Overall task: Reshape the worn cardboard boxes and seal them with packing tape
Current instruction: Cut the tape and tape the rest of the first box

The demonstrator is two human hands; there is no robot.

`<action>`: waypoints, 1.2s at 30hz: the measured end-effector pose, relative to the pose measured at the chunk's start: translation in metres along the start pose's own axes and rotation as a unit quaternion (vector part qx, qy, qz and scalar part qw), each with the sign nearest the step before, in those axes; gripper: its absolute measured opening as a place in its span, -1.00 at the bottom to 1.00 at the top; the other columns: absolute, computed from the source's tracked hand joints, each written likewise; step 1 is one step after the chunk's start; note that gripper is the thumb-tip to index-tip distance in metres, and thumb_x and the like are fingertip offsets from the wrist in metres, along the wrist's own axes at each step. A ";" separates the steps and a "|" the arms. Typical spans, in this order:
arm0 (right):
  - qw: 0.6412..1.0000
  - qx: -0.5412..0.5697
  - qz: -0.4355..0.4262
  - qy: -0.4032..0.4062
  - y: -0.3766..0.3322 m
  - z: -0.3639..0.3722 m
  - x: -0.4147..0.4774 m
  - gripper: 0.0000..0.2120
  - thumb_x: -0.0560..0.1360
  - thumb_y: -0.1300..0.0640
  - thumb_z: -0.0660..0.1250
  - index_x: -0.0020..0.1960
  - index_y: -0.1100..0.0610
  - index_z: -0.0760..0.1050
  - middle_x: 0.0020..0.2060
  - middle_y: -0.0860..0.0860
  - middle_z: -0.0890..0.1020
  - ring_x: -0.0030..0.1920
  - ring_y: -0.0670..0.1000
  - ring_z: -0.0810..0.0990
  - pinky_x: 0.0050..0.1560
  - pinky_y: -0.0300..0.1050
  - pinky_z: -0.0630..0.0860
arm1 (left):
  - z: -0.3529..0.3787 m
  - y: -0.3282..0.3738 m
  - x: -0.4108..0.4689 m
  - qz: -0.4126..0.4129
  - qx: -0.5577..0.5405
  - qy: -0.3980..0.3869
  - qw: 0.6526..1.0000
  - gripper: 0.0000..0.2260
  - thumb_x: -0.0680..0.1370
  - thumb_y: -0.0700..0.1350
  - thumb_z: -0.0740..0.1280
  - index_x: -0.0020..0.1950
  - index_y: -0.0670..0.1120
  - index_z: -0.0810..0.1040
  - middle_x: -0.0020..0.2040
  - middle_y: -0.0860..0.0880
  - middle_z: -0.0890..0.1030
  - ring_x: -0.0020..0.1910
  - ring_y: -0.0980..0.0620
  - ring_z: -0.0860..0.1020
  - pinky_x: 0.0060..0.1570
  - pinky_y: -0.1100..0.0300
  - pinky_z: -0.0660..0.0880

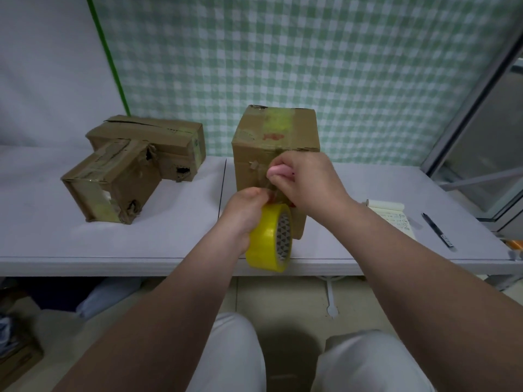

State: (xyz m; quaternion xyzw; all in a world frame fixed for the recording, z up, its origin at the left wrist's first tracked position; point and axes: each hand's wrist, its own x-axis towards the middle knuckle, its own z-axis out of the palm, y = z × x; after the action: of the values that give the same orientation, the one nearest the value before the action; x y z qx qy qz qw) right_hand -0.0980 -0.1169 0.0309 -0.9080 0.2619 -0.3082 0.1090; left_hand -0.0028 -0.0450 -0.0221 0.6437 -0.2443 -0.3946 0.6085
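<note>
Knees [235,357]: mine, in pale trousers, at the bottom of the frame, with both bare forearms reaching up from the lower corners toward the centre.
Left hand [243,213]: just below centre, fingers curled round the roll and gripping it from the left, thumb on top.
Roll [268,239]: yellow packing tape, held on edge over the near edge of the table, patterned core facing right; it touches the foot of the tall box.
Right hand [305,182]: at centre, just above and right of the left one, fingers bunched against the front of the tall box.
Pink thing [278,171]: small, pinched in my right fingertips; I cannot tell what it is.
Tape end: the spot between my two hands is blurred, so I cannot tell how the tape runs off the roll.
Tall box [276,137]: standing upright at centre, a yellowish tape band over its top, a red mark below that, a torn seam across the front.
Small box [110,182]: left of centre, well apart from the tall box, battered, with holes at its corners and old tape on its faces.
Long box [158,137]: behind the small box and touching it, lying flat, top flaps not quite closed, a hole in its near side.
Table [169,236]: pale grey, a seam running down its middle.
Notepad [393,219]: right side, written on, top page rolled back.
Pen [437,230]: dark, just right of the notepad.
Cloth [283,52]: green and white check, hung across the upper frame behind the table.
</note>
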 end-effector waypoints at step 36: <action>0.850 0.382 0.362 0.023 0.027 0.043 -0.103 -0.86 0.42 0.09 0.45 -0.30 0.09 0.63 -0.22 -0.02 0.60 -0.17 -0.08 0.53 -0.05 -0.03 0.48 | 0.007 -0.038 -0.044 0.094 0.215 -0.089 0.968 -0.88 0.55 -0.13 0.33 0.07 -0.01 0.52 0.01 0.01 0.59 0.08 0.01 0.55 0.18 -0.06 0.48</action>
State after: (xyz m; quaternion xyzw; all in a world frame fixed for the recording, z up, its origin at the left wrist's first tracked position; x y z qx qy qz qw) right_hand -0.1518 -0.0828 -0.0642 -0.6284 0.4361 -0.3433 0.5450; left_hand -0.0401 -0.0092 -0.0500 0.6960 -0.4354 -0.3295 0.4663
